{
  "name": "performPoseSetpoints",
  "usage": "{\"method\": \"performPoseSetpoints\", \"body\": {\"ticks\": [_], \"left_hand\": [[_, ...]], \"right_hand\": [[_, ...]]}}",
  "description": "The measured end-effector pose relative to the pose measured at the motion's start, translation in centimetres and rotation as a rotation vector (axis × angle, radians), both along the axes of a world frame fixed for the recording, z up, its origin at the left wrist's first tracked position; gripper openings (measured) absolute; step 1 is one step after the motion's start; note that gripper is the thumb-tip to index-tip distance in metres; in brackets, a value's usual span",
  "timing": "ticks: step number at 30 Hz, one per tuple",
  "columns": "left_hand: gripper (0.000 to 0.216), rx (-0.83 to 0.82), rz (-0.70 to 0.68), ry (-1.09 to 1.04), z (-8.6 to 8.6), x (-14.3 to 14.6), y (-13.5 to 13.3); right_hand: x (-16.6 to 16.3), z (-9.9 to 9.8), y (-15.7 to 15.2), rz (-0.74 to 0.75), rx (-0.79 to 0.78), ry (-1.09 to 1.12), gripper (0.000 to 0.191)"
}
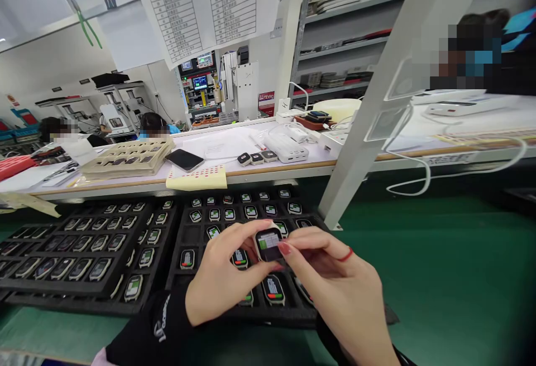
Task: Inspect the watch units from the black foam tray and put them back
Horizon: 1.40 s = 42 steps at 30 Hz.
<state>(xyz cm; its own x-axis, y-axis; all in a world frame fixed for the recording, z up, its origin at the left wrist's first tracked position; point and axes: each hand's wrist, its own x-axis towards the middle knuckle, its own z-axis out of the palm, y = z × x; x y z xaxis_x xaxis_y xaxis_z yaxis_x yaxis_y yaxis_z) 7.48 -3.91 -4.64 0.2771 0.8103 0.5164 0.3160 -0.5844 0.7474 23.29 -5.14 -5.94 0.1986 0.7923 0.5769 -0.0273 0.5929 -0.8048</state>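
Both my hands pinch one small smartwatch body [268, 244] with a lit screen, held just above a black foam tray [184, 235]. My left hand [220, 277] grips its left side with thumb and fingers. My right hand [335, 285], with a red band on one finger, holds its right edge. Under them the tray holds several more watch bodies [273, 289] with lit screens in its pockets.
A second black tray [25, 290] of watch bodies lies to the left on the green mat [439, 277]. A white post [368, 115] rises right of the trays. The raised shelf behind carries a beige tray [125, 157], a phone [184, 159], chargers and cables. Other people sit beyond.
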Motion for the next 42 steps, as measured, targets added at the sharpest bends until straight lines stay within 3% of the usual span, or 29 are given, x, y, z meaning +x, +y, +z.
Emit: {"method": "performPoseSetpoints", "body": {"ticks": [6, 42], "left_hand": [[0.048, 0.079, 0.001, 0.032, 0.2, 0.1, 0.0], [0.048, 0.041, 0.019, 0.037, 0.0, -0.2, -0.2]], "right_hand": [[-0.4, -0.3, 0.1, 0.006, 0.035, -0.025, 0.013], [-1.2, -0.6, 0.3, -0.005, 0.015, 0.022, 0.010]]}}
